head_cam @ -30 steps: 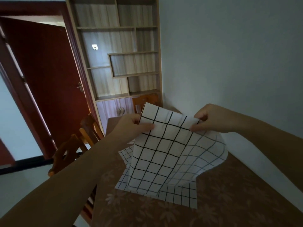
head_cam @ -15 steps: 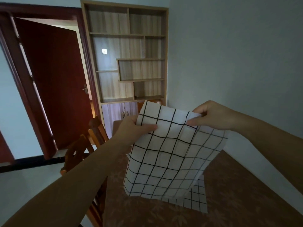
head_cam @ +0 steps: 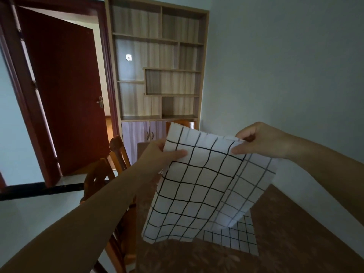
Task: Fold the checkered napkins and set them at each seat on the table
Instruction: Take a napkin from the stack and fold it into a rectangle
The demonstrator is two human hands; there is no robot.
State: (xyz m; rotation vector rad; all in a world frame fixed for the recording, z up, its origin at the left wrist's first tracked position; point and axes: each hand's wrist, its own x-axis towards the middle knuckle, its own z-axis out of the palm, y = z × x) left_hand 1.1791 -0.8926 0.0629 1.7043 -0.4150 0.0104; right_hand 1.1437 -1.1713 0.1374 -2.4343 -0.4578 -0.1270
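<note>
Now — napkin (head_cam: 199, 186) hangs long axis down off the table (head_cam: 295, 243) | left hand (head_cam: 157, 154), right hand (head_cam: 262, 140) each pinch a top corner — level, equally near | spare napkin (head_cam: 234, 241) flat below

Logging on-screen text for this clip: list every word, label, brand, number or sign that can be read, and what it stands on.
No readable text anywhere.
Small white tag on the shelf unit: dark marks, too small and blurred to read.
Checkered napkin held up by both hands: grid lines only, no lettering.
Napkin on the table: grid only.
</note>
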